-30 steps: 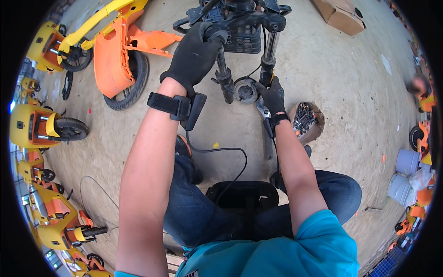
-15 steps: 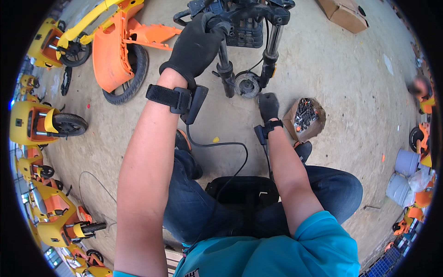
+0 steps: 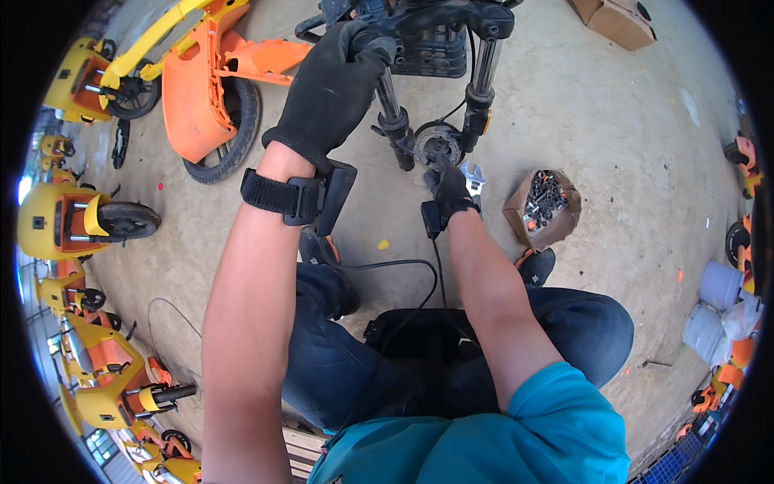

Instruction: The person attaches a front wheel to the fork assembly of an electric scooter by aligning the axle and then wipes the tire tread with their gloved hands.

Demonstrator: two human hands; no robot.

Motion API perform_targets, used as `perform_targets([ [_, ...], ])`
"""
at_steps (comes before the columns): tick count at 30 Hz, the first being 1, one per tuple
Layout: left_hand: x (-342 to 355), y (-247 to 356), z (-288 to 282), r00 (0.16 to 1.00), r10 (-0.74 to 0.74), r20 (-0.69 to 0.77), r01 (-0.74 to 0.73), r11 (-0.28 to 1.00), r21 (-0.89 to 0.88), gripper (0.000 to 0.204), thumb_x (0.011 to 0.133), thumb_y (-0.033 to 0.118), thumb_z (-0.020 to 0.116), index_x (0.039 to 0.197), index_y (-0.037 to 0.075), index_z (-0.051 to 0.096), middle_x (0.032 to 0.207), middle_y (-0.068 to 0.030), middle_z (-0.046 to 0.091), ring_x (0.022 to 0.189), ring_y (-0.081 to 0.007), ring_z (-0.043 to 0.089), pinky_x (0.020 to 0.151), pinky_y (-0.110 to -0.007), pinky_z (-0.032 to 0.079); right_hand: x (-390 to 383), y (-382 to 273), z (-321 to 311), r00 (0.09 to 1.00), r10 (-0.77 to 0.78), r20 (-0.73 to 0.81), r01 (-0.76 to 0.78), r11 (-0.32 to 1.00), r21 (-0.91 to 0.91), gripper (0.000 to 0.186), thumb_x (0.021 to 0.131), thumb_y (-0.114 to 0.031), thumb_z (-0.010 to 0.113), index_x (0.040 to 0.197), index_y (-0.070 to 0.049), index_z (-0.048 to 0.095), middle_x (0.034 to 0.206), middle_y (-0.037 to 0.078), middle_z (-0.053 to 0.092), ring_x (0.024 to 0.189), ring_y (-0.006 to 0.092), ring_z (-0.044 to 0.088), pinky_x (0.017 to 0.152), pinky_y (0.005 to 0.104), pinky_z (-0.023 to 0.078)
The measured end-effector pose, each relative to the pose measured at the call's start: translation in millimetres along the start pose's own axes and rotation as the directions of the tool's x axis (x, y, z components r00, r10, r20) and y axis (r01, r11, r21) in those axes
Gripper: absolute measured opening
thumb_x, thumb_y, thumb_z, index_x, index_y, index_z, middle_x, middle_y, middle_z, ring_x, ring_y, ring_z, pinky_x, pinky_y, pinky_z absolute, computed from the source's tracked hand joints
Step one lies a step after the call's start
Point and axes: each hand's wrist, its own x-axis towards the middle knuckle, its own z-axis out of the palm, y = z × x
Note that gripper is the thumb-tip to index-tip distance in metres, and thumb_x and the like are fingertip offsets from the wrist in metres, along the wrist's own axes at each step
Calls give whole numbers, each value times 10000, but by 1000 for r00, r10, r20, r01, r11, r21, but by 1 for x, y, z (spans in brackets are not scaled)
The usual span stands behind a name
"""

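My left hand (image 3: 330,89), in a black glove, is closed round the top of the left leg of a front fork (image 3: 389,101). The fork stands with its two legs pointing down toward me. At its lower end hangs a round metal brake drum or hub (image 3: 439,141), between the legs. My gloved right hand (image 3: 449,184) reaches to the drum's centre, fingers closed together; whatever they pinch is too small to make out. Beside it an adjustable wrench (image 3: 473,174) shows its silver jaws, its handle partly hidden by my wrist.
An opened cardboard box (image 3: 564,218) full of bolts and small parts stands right of my right hand. Orange body panels (image 3: 193,105) over a tyre (image 3: 242,137) lie at the left. Yellow scooters (image 3: 76,218) line the left side. White buckets (image 3: 705,331) stand far right.
My right hand has moved up and left from beside the drum onto its centre. The wrench has come into sight beside it. My left hand keeps its hold on the fork.
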Motion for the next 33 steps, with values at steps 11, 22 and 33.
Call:
perform_targets([
  [11, 1, 0, -2, 991, -97, 88, 99, 995, -22, 282, 983, 219, 591, 1204, 46, 610, 998, 7, 644, 830, -65, 574, 747, -246, 502, 3, 8, -2, 989, 149, -15, -125, 874, 469, 380, 875, -234, 730, 1205, -75, 626, 951, 163, 663, 848, 327, 655, 689, 412, 552],
  [22, 1, -5, -8, 986, -134, 97, 141, 987, -71, 310, 997, 199, 557, 1266, 49, 591, 1119, 7, 637, 930, -69, 586, 816, -240, 535, -16, -29, -24, 946, 293, 137, -323, 841, 434, 333, 899, -264, 703, 1162, -87, 603, 973, 23, 636, 784, 109, 592, 603, 271, 526],
  [33, 4, 21, -13, 984, -73, 165, 66, 997, 46, 111, 985, 143, 557, 994, 34, 578, 791, 18, 506, 723, -84, 477, 659, -256, 432, 0, -18, -27, 970, 209, 121, -241, 870, 430, 383, 888, -115, 703, 1227, -109, 524, 1126, 50, 634, 937, 171, 638, 740, 344, 598],
])
